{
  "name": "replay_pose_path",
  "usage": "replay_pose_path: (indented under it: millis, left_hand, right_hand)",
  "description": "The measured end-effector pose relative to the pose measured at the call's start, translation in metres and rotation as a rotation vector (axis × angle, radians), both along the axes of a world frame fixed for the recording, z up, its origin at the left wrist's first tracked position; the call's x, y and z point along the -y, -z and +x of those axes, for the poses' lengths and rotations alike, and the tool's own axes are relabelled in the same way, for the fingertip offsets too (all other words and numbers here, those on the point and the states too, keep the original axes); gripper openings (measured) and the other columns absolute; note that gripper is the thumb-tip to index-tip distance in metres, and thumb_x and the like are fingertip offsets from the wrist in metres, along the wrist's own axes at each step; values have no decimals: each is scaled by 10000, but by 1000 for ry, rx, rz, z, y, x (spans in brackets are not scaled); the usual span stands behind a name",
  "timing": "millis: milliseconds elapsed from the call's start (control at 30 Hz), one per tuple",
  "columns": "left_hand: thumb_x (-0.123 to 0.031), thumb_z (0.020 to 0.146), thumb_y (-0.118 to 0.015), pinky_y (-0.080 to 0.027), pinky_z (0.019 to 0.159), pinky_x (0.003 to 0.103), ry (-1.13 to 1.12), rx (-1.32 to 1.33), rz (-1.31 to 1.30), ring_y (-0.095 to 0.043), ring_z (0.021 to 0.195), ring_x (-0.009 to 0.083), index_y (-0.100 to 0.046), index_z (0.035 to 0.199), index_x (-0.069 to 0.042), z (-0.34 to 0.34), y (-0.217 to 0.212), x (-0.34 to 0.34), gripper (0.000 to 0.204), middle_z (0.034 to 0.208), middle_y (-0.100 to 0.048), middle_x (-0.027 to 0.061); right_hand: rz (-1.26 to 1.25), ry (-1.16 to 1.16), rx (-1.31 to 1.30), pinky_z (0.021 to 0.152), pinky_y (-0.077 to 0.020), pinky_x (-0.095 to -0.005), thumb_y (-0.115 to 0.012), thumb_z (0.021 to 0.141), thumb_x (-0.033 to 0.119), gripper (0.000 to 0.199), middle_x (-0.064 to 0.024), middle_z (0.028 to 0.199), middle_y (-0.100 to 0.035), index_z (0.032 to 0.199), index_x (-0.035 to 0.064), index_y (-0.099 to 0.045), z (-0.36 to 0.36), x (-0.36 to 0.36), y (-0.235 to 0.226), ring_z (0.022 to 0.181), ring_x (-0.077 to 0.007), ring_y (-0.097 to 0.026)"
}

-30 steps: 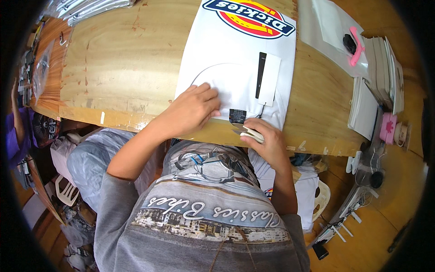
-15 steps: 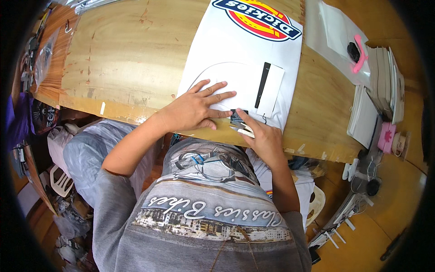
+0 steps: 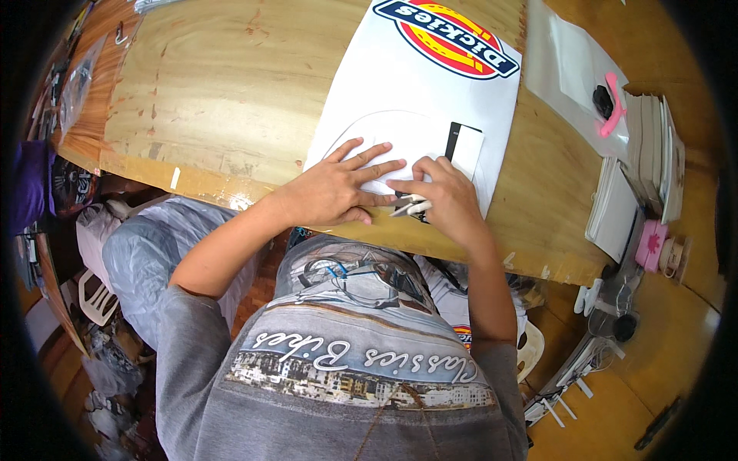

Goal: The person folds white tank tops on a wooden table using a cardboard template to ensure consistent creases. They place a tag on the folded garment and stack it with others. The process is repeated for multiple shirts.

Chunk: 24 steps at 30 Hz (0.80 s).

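Near frame centre: left hand [image 3: 334,186] spread flat on white garment [image 3: 415,92] | just right: right hand [image 3: 446,196] grasping pale-handled snips [image 3: 417,207] below tag [image 3: 467,146]

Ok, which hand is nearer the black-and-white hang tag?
Right: the right hand is at the hang tag, hiding its lower part; the left hand lies spread on the white garment, farther left.

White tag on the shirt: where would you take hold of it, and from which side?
Probably pinch the tag by its far end, coming from the person's right. It looks like a thin card lying on the white shirt; that end is uncovered, while the right hand hides part nearer the person.
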<state>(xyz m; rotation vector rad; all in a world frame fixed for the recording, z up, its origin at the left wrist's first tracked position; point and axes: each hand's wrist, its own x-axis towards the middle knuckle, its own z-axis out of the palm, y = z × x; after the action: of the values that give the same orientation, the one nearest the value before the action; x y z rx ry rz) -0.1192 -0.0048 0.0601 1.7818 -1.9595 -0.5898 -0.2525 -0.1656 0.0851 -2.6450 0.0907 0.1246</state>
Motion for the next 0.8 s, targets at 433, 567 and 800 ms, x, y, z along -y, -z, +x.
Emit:
replay_pose_path:
  millis: [433, 567, 800]
  left_hand:
    - [-407, 643, -564, -160, 1006, 459, -19, -47, -41, -182, 1265, 237, -639, 944, -193, -1, 8, -2, 377, 1338, -290, 24]
    - [-393, 638, -581, -160, 1004, 464, -14, -54, -55, -181, 1264, 239, -653, 903, -152, 1, 7, -3, 365, 1335, -295, 46]
    - [-377, 628, -600, -165, 1002, 466, 19, 14, 4, -174, 1266, 240, -654, 888, -138, 3, 5, -3, 357, 1333, -295, 60]
  right_hand:
    - [169, 9, 4, 607, -440, -285, -597, 613, 25, 133, -17, 754, -564, 734, 79, -613, 17, 8, 9, 721, -176, -529]
    - [109, -50, -33, 593, -442, -275, -601, 611, 62, 119, 10, 751, -568, 721, 102, -622, 19, 8, 9, 710, -165, -521]
    - [-3, -155, 94, 542, -429, -283, -650, 555, 92, 181, 5, 711, -525, 713, 103, -562, 21, 2, 9, 671, -165, -516]
